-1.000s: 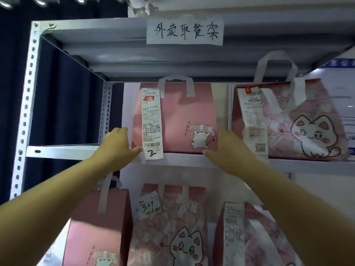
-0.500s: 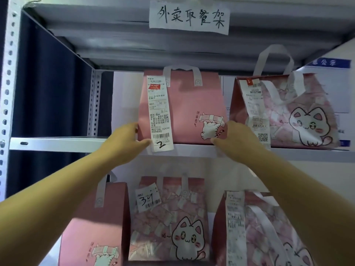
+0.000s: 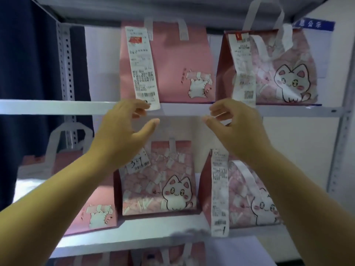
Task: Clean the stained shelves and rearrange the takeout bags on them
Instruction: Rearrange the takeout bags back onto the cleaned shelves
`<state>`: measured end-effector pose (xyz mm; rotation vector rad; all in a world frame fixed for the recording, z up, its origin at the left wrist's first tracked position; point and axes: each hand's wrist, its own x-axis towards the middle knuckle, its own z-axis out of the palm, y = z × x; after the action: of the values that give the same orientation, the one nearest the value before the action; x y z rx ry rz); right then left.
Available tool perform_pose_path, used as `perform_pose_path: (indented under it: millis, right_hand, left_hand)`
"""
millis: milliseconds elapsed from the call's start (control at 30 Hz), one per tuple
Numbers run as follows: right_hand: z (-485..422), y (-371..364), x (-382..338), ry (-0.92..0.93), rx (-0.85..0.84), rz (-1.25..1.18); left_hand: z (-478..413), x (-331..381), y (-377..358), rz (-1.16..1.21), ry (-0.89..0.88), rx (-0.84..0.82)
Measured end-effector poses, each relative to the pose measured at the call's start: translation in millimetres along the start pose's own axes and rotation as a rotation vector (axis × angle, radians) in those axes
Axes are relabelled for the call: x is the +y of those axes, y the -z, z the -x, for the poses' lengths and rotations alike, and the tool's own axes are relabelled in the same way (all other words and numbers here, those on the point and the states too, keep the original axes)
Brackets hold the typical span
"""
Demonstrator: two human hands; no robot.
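Note:
A plain pink takeout bag with a long receipt stands on the upper shelf, beside a cat-print bag. On the lower shelf stand a pink bag, a cat-print bag tagged 3 and another cat-print bag with a receipt. My left hand and my right hand hover in front of the upper shelf's front edge, fingers spread and loosely bent, holding nothing. They are just below the plain pink bag and apart from it.
A perforated metal post and dark curtain border the left side. Another post stands at the right. More pink bags show under the lower shelf. A white wall with a blue notice lies behind.
Both hands have let go of the plain pink bag on the upper shelf and dropped below its base. The view has tilted down, so the lower shelf shows more.

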<state>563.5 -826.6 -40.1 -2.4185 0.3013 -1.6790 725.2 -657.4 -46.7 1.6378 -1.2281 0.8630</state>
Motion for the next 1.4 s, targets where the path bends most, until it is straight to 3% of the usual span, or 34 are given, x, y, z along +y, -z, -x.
perform_pose_path:
  millis: [167, 333, 533, 767, 867, 1133, 1400]
  right_hand:
    - [51, -2, 22, -0.105, -0.116, 0.022]
    - [99, -3, 70, -0.291, -0.229, 0.082]
    - [151, 12, 138, -0.489, -0.281, 0.187]
    - [176, 33, 221, -0.709, -0.269, 0.35]
    - [177, 37, 244, -0.723, -0.25, 0.353]
    - [185, 24, 275, -0.707, -0.445, 0.063]
    - [199, 26, 288, -0.728, -0.361, -0.047]
  left_hand:
    - [46, 11, -46, 0.158, 0.038, -0.198]
    - [87, 14, -108, 0.267, 0.184, -0.395]
    - [125, 16, -174, 0.312, 0.368, -0.513]
    - [143, 21, -231, 0.282, 0.532, -0.339]
    - [151, 23, -246, 0.25, 0.618, -0.354]
    - [181, 36, -260, 0.273, 0.668, -0.346]
    - [186, 53, -267, 0.238, 0.754, -0.263]
